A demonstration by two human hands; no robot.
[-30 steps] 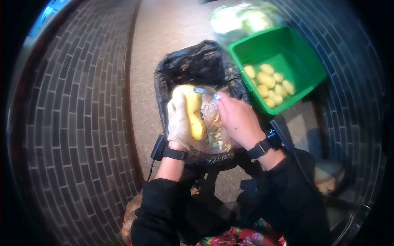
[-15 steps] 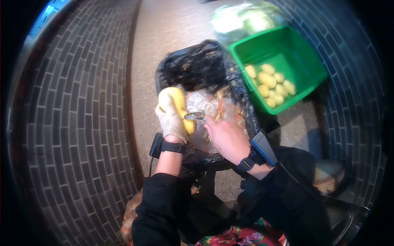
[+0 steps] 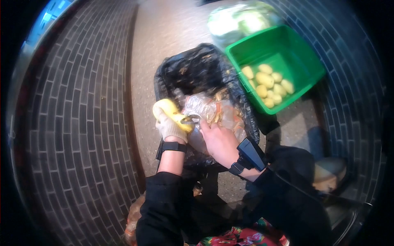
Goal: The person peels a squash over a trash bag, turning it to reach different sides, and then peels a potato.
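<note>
Peeling, by the look of it: working a peeler (image 3: 191, 120) against the narrow end of a large yellow vegetable (image 3: 169, 106), perhaps an oversized potato, above a black bag (image 3: 172, 69) spread wide. Gripping the vegetable in the gloved left hand (image 3: 169, 126), fingers curled around its near left side, with the fat end toward the far left and the narrow end pointing right and near. Grasping the peeler in the bare right hand (image 3: 220, 141), fingers drawn together around it, just right of the vegetable. Too small and blurred to tell bare flesh from leftover skin, or to tell exactly how deep the blade sits.

Calls next, in judgement, for a steady left hold, a slight turn to offer any unpeeled side, and light strokes kept clear of the gloved fingers, letting peel drop into the bag, over crumpled clear plastic (image 3: 199, 103) and brownish scraps (image 3: 219, 95).

Has a green tub (image 3: 293, 61) to the far right, just beside the black bag, with pale potatoes (image 3: 264, 80) clustered in its near left part, seemingly peeled already. Has also, beyond the tub, a clear bag (image 3: 242, 20) of something pale green.
</note>
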